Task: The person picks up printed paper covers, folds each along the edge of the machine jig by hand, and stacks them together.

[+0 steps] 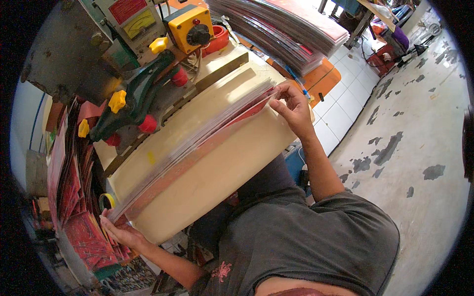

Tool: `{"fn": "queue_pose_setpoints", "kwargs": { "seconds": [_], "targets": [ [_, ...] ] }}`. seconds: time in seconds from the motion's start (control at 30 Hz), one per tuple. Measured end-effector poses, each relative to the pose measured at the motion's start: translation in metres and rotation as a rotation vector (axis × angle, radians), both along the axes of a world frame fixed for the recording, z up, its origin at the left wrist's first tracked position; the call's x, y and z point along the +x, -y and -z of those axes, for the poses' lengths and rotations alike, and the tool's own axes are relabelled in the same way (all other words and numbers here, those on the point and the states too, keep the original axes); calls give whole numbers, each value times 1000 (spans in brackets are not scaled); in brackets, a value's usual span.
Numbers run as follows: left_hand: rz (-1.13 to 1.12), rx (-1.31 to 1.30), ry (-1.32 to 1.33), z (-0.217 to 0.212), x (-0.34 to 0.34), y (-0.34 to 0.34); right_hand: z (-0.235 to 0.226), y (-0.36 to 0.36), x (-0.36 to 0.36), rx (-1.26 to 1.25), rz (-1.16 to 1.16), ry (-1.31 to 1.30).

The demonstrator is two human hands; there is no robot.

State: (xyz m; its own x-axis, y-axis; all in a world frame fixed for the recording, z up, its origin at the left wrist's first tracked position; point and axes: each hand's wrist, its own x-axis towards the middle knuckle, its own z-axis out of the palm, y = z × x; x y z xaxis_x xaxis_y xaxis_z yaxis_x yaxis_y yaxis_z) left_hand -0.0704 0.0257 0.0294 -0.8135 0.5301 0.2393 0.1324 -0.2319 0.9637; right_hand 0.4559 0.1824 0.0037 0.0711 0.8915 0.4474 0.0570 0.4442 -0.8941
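A long stack of thin, clear plastic sheets (190, 143), some with red print, stands tilted on edge across the cream worktable (217, 180). My right hand (295, 109) pinches its far right end between thumb and fingers. At the near left end, my left hand (120, 231) grips the sheets' other end, its fingers partly hidden by them. The sheets span the gap between both hands and look slightly fanned along the top edges. Just beyond my left hand lies a yellow-rimmed roll of tape (106, 201).
Behind the sheets stands a machine with a dark green bracket (133, 101) and yellow knobs, beside a metal bar (173, 111). A yellow control box (189, 28) sits above. Thick piles of sheets (291, 34) rest on an orange table (323, 79); red printed sheets (74, 197) lean at left.
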Motion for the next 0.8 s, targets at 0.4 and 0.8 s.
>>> {"fn": "queue_pose_setpoints", "kwargs": {
  "seconds": [0.4,0.8],
  "targets": [
    [201,-55,29,-22,7,9,6,9,5,-108,-187,-226],
    [415,55,127,-16,-3,17,6,6,1,37,-251,-223]
  ]
}}
